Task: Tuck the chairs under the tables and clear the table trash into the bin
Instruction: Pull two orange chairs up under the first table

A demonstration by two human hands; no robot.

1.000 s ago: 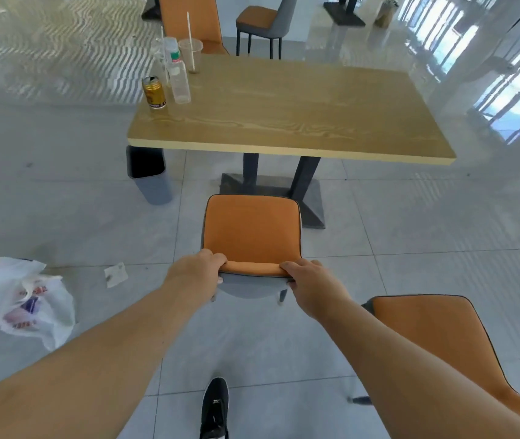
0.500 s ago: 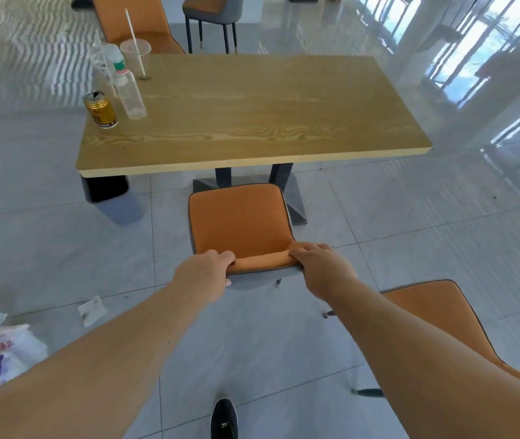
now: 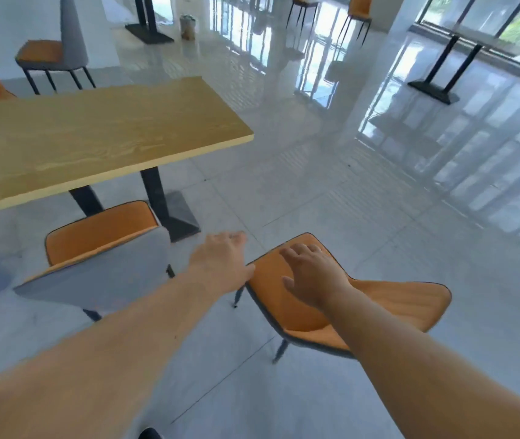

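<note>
Your left hand (image 3: pixel 220 261) is open, fingers loosely spread and holding nothing, reaching out over the floor in the gap between two chairs. Your right hand (image 3: pixel 310 272) is also open and empty, palm down with fingers splayed, over the top of the backrest of the orange chair (image 3: pixel 388 299) that stands out on the tiles on the right; whether the palm actually touches the backrest, you cannot tell from this angle. To the left, the grey-backed chair (image 3: pixel 100 251) with the orange seat stands at the near edge of the wooden table (image 3: pixel 100 134), its seat front just under the tabletop edge and close to the table's black pedestal legs (image 3: pixel 154 198). On the far side of the table another grey-and-orange chair (image 3: pixel 54 57) stands a little back from it. The part of the tabletop in view is bare wood. Further off on the glossy floor stand more table bases and chairs near the windows.
</note>
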